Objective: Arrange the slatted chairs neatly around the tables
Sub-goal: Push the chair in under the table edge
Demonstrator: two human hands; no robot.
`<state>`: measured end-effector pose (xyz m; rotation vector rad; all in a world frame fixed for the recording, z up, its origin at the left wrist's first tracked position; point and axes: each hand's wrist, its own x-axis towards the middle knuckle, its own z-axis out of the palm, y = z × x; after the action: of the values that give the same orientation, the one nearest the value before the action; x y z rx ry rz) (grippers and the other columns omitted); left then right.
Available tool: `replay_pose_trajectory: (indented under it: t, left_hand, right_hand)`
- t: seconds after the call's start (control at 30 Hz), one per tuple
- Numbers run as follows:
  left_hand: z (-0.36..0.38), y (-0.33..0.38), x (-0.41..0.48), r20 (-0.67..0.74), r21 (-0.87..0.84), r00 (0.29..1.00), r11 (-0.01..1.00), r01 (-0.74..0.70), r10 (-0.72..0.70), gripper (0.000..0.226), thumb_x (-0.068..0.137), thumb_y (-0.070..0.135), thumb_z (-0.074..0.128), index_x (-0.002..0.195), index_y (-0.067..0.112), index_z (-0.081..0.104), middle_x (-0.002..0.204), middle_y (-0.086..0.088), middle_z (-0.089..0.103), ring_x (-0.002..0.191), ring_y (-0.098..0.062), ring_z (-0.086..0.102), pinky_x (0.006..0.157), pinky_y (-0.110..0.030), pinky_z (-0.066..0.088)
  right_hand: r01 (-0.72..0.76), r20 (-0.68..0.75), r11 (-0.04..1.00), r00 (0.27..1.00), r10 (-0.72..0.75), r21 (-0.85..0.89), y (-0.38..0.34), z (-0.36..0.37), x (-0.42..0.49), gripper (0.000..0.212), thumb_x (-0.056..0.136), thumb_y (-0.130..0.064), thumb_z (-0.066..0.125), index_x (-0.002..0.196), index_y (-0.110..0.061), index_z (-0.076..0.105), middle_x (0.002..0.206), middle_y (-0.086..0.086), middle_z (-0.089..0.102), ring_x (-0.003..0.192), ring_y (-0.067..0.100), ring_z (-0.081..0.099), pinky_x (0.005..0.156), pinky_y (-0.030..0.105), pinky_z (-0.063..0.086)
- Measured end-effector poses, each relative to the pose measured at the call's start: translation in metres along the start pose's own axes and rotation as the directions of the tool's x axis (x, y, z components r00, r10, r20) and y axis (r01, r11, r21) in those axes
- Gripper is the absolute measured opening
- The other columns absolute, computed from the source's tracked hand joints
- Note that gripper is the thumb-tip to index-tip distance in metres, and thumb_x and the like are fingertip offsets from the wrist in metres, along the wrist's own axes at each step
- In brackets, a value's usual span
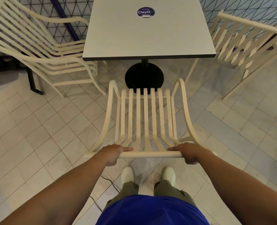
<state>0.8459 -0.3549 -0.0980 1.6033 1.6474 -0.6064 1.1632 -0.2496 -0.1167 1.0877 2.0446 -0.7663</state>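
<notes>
A cream slatted chair (145,114) stands right in front of me, its seat pointing at the white square table (149,33). My left hand (114,152) grips the left end of the chair's top rail. My right hand (189,152) grips the right end of the same rail. The seat's front edge sits just short of the table's black round base (144,77). A second slatted chair (41,51) stands at the table's left side. A third slatted chair (248,44) stands at its right side.
The table top carries a round purple sticker (145,12). A dark furniture leg with a caster (35,88) stands on the left. A thin cable (108,181) lies on the tiled floor by my left foot. Patterned panels line the back.
</notes>
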Motion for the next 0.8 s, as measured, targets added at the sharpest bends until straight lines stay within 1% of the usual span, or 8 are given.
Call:
replay_pose_trajectory:
  t: [0.1,0.2,0.27,0.37,0.47,0.6,0.73,0.8]
  left_hand:
    - [-0.001,-0.003,-0.001,0.008,0.003,1.000,1.000,0.014,-0.014,0.099,0.089,-0.007,0.058,0.150,0.061,0.021,0.112,0.002,0.052,0.089,-0.018,0.059,0.073,-0.030,0.053]
    - [0.000,-0.005,-0.005,0.002,0.006,1.000,1.000,0.020,-0.020,0.099,0.090,-0.006,0.059,0.150,0.062,0.020,0.114,0.003,0.053,0.091,-0.018,0.060,0.075,-0.030,0.053]
    - [0.000,-0.003,-0.007,-0.006,0.006,1.000,1.000,0.020,-0.020,0.099,0.090,-0.008,0.059,0.150,0.061,0.019,0.117,0.002,0.054,0.092,-0.018,0.059,0.076,-0.030,0.053]
    - [0.001,-0.001,-0.008,-0.005,-0.002,1.000,1.000,0.017,-0.017,0.099,0.090,-0.008,0.061,0.151,0.060,0.021,0.122,0.000,0.054,0.097,-0.019,0.060,0.081,-0.031,0.054]
    - [0.000,0.000,-0.010,-0.006,0.002,1.000,1.000,0.016,-0.016,0.098,0.091,-0.008,0.060,0.151,0.059,0.022,0.122,0.000,0.054,0.096,-0.018,0.059,0.075,-0.028,0.049]
    - [0.000,0.002,-0.014,0.005,0.005,1.000,1.000,0.015,-0.015,0.097,0.091,-0.010,0.057,0.152,0.058,0.022,0.122,0.000,0.052,0.092,-0.016,0.054,0.072,-0.026,0.043]
    - [0.003,0.003,-0.020,0.014,0.001,1.000,1.000,0.011,-0.011,0.097,0.091,-0.010,0.056,0.152,0.058,0.021,0.126,-0.001,0.053,0.092,-0.017,0.055,0.072,-0.027,0.043]
    - [0.003,0.002,-0.021,0.025,-0.027,1.000,1.000,0.004,-0.004,0.095,0.091,-0.007,0.056,0.151,0.058,0.021,0.126,-0.001,0.053,0.093,-0.017,0.055,0.071,-0.027,0.044]
  right_hand:
    - [-0.011,0.012,1.000,1.000,0.011,0.011,0.000,-0.001,0.001,0.088,0.086,-0.003,0.067,0.151,-0.047,0.028,0.136,0.001,0.054,0.115,0.023,0.057,0.098,0.035,0.046]
    - [-0.026,0.027,0.998,0.999,0.024,0.058,-0.001,-0.002,0.001,0.084,0.086,-0.014,0.065,0.151,-0.049,0.025,0.139,0.001,0.052,0.116,0.023,0.056,0.098,0.035,0.046]
    - [-0.017,0.011,0.997,1.000,0.017,0.075,-0.004,-0.002,0.000,0.080,0.087,-0.020,0.063,0.150,-0.051,0.025,0.139,0.000,0.052,0.114,0.022,0.057,0.097,0.033,0.047]
    - [-0.005,-0.022,0.999,1.000,0.006,0.052,-0.012,-0.001,-0.002,0.082,0.087,-0.008,0.062,0.149,-0.050,0.028,0.136,-0.001,0.055,0.111,0.021,0.059,0.094,0.034,0.050]
    - [-0.010,-0.041,1.000,0.999,0.011,0.021,-0.016,0.003,-0.003,0.088,0.084,-0.001,0.065,0.148,-0.051,0.030,0.133,-0.002,0.057,0.109,0.021,0.060,0.095,0.037,0.051]
    - [-0.012,-0.037,1.000,0.999,0.012,0.003,-0.016,0.007,-0.005,0.091,0.082,0.001,0.066,0.148,-0.051,0.030,0.131,-0.002,0.058,0.108,0.020,0.061,0.093,0.035,0.051]
    - [-0.012,-0.026,1.000,1.000,0.012,-0.003,-0.018,0.011,-0.008,0.091,0.083,0.001,0.065,0.149,-0.050,0.029,0.133,-0.002,0.056,0.110,0.021,0.060,0.092,0.034,0.050]
    - [-0.012,-0.026,1.000,1.000,0.012,0.013,-0.017,0.012,-0.008,0.090,0.084,-0.001,0.065,0.149,-0.049,0.028,0.135,-0.001,0.056,0.111,0.021,0.059,0.093,0.034,0.050]
